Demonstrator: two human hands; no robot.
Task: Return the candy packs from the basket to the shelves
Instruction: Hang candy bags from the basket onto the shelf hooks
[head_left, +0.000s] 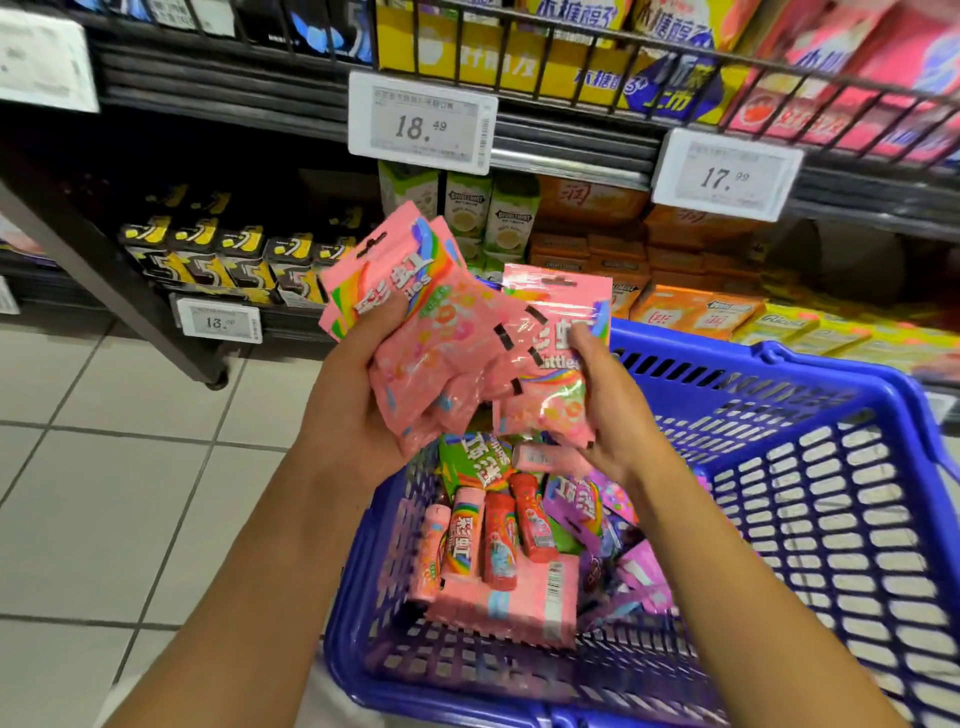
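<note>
Grip and stage of work. We see the left hand (363, 384) curled round a fanned bunch of pink candy packs (415, 322), thumb pressed on the front pack, and the right hand (602, 395) pinching one more pink pack (558, 332) by its right side, just beside the bunch. Both are held above the blue basket (810, 467), clear of its contents. We judge the step to be gathering like packs before shelving; the next move calls for joining the single pack to the bunch and finding the matching spot on the shelves (571, 150), which we cannot identify here. Below, the basket holds further candy: a green pack (470, 460), red tubes (498, 540), purple packs (587, 504) and a flat pink pack (514, 597). Gum boxes (218, 260), orange lozenge boxes (597, 249) and price tags (422, 123) fill the shelves, and a wire rail (649, 52) fronts the upper one and may hinder reaching in.
</note>
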